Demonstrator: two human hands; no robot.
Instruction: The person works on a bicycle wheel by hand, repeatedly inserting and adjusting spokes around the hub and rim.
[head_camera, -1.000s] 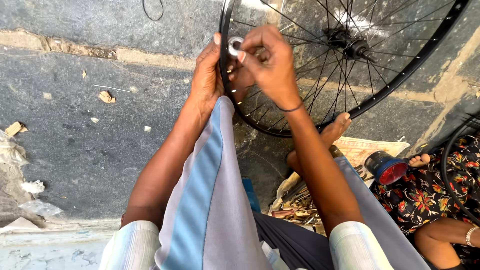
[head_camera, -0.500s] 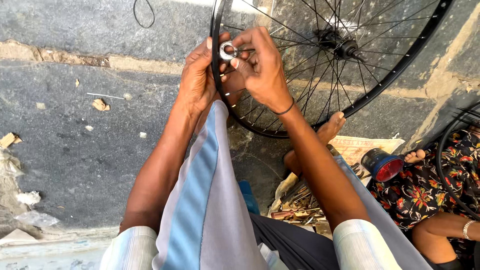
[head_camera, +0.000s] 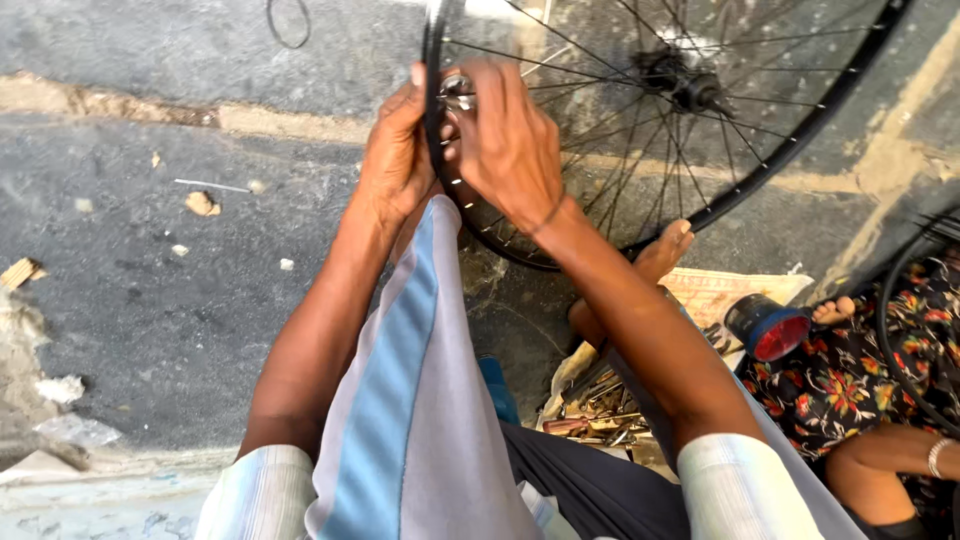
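A black spoked bicycle wheel (head_camera: 800, 130) stands on the ground in front of me, its hub (head_camera: 685, 85) at the upper right. My left hand (head_camera: 395, 150) grips the rim at its left side. My right hand (head_camera: 510, 140) is closed on a small round silver tool (head_camera: 457, 90), held against the rim right beside the left hand. My knee in blue-and-grey striped cloth (head_camera: 420, 380) rises between my arms, and my bare foot (head_camera: 650, 265) rests under the wheel.
Loose metal tools (head_camera: 590, 405) lie by my foot. A red-and-blue round can (head_camera: 765, 325) sits to the right. Another person in flowered cloth (head_camera: 860, 380) sits at the far right beside a second black rim (head_camera: 895, 320). Stones and debris (head_camera: 200, 203) dot the grey pavement.
The wheel and both hands sit slightly lower and to the left in view than before. Both hands keep their hold at the same spot on the rim.
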